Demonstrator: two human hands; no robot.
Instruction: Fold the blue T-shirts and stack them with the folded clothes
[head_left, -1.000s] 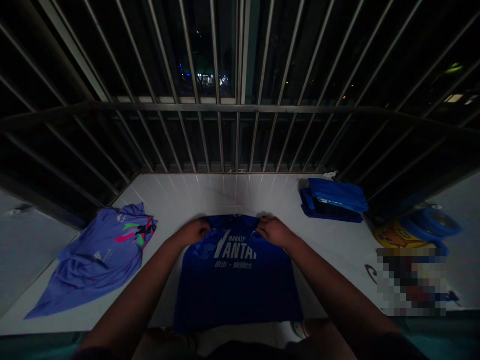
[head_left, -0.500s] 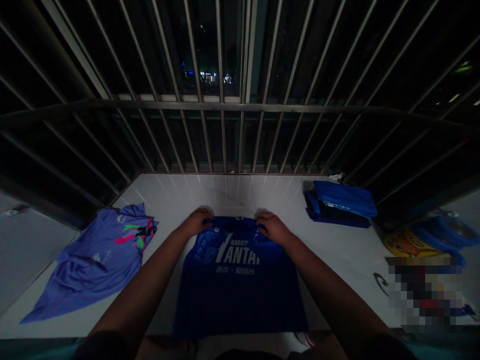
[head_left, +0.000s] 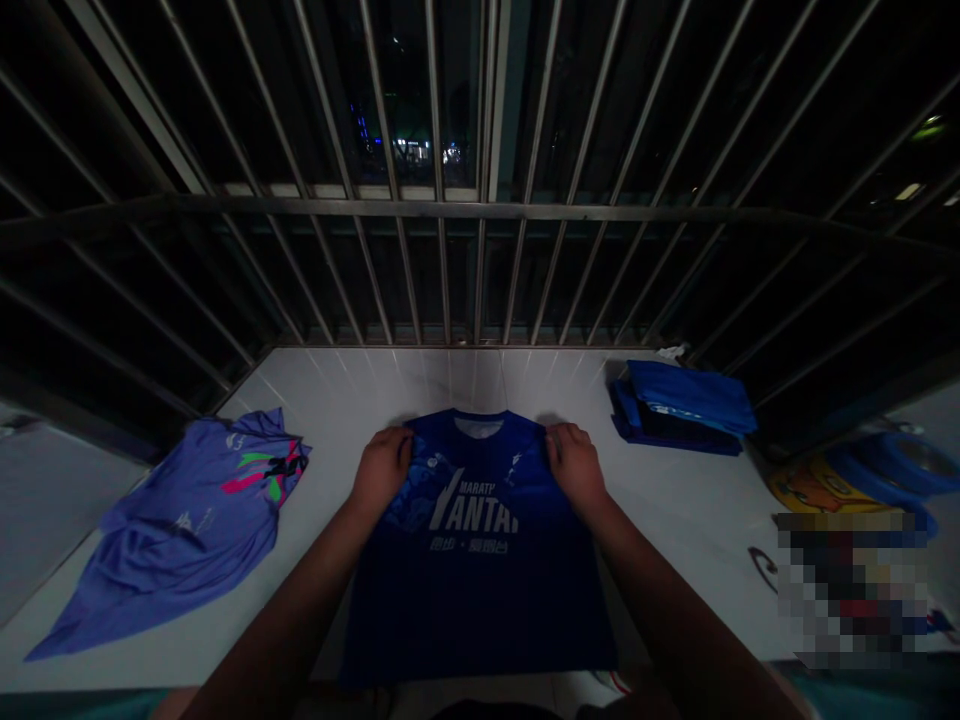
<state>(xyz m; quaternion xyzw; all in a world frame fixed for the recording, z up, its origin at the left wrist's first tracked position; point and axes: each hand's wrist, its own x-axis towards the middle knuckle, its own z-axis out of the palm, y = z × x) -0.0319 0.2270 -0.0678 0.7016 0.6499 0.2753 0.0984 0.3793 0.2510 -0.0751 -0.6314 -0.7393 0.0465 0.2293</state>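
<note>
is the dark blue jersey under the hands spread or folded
Spread flat, front up: the jersey lies smooth, collar showing, left hand and right hand on its shoulders; sleeves not visible.

A deep blue jersey (head_left: 480, 590) is marked with white lettering, and a paler mottled pattern is spread across its upper chest; a periwinkle shirt (head_left: 187, 530) is streaked with pink, green and black; folded garments (head_left: 686, 397) are coloured bright blue; a tiled ledge (head_left: 375, 390) is seen in white.
</note>
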